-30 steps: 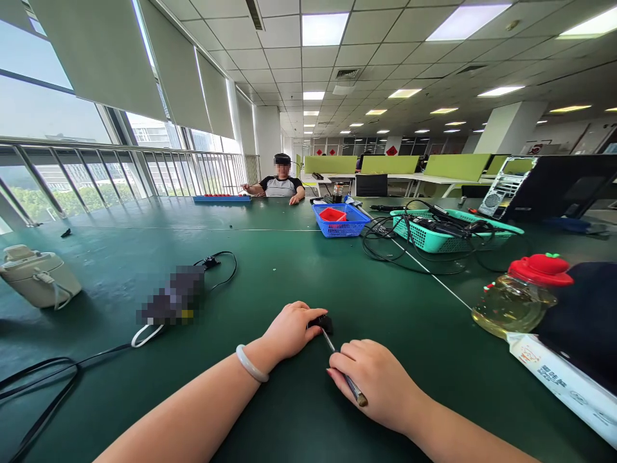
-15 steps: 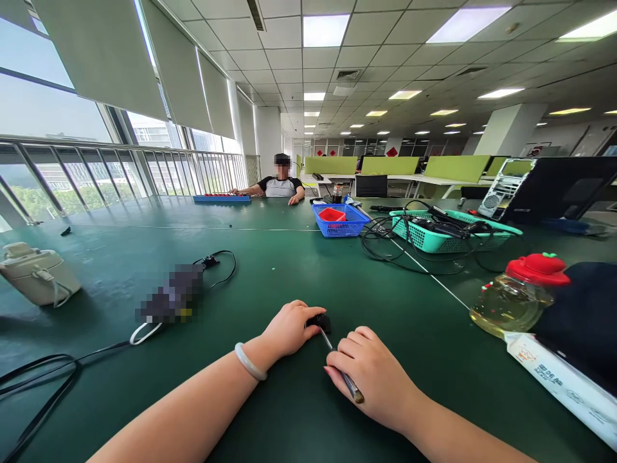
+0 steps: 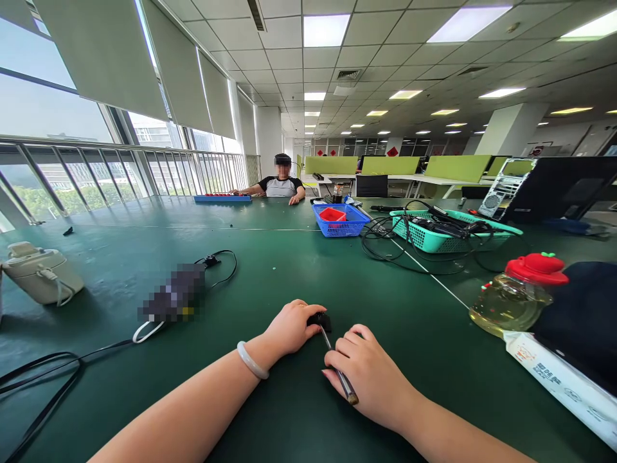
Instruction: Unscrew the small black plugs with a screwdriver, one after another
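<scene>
In the head view my left hand (image 3: 290, 326) rests on the table, its thumb and fingers closed around a small black part (image 3: 324, 321). Most of that part is hidden under the fingers, so its kind is unclear. A slim metal screwdriver (image 3: 348, 388) is gripped in my right hand (image 3: 364, 370), just to the right and nearer to me. Its thin shaft slants up and left, and the tip meets the black part or lies right against it. A pale bangle circles my left wrist.
The green table (image 3: 270, 283) bears a blurred dark pouch (image 3: 176, 292), a beige container (image 3: 44, 273), a blue basket (image 3: 340, 225), a teal basket of cables (image 3: 429, 238), a red-lidded bottle (image 3: 515, 302) and a white packet (image 3: 559, 379). Another person (image 3: 283, 183) sits at the far side.
The screwdriver's handle end has swung slightly left, with my right hand shifting a little the same way. My left hand stays on the black part.
</scene>
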{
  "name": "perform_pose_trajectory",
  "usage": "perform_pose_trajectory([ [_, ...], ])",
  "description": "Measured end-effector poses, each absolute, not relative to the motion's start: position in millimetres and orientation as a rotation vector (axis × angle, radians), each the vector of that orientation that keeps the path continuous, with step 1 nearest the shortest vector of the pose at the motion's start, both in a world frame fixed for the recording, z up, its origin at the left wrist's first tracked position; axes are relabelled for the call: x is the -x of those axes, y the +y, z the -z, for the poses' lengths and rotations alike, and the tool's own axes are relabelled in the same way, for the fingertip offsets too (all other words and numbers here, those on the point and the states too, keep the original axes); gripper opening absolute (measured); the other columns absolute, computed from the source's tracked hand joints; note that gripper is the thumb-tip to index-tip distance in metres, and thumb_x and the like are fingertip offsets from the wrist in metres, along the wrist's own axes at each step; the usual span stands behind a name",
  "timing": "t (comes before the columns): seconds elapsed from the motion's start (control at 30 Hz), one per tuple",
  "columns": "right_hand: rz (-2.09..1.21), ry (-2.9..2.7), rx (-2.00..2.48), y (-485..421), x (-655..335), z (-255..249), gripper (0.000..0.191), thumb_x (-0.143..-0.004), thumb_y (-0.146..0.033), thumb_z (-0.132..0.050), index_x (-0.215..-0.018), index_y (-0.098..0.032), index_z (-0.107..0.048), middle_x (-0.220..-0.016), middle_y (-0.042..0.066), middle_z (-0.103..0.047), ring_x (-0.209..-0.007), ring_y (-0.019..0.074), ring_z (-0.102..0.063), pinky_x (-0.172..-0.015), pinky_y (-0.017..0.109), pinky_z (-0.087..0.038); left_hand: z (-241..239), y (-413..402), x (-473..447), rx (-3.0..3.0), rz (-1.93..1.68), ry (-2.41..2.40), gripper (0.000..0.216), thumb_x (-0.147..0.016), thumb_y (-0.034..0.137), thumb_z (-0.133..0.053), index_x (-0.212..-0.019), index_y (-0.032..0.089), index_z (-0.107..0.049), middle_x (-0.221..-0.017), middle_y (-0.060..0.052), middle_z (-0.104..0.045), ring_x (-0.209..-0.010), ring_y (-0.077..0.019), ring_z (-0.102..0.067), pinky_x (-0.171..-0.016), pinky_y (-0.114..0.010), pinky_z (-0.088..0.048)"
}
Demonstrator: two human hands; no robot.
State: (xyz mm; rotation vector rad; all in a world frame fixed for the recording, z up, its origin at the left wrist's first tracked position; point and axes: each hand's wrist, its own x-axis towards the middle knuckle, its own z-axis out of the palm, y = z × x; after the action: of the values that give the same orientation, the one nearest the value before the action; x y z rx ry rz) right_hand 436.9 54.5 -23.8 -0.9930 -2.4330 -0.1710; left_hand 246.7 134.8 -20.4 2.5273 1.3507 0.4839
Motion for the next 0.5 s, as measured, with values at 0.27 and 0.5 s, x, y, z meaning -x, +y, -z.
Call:
perform_pose_trajectory([
  [0.27,0.113,-2.322,0.910,56.5,-440.6,16.8,0.018,-0.090,-0.017,-0.054,-0.074,-0.021,-0.062,-0.064,-0.003,-0.059,-0.061,0.0127,-0.045,-0.085,0.033,-0.034,22.2,136.5,-245.7,-2.458,-0.501,1.397,0.044,-0.085,0.035,-0.067,-0.127,0.023,-0.061,-0.116,-0.009,-0.068,-0.111,-0.0259,-0.061,-0.101,-0.040,-0.048],
  [0.5,0.175,-2.276,0.822,58.1,-441.1,18.8,0.021,-0.091,-0.015,-0.052,-0.073,-0.020,-0.060,-0.063,-0.003,-0.058,-0.058,0.0124,-0.043,-0.083,0.033,-0.034,21.4,137.0,-245.0,-2.454,-0.486,1.400,0.037,-0.086,0.035,-0.066,-0.121,0.025,-0.063,-0.112,-0.006,-0.069,-0.109,-0.0248,-0.061,-0.100,-0.039,-0.047],
])
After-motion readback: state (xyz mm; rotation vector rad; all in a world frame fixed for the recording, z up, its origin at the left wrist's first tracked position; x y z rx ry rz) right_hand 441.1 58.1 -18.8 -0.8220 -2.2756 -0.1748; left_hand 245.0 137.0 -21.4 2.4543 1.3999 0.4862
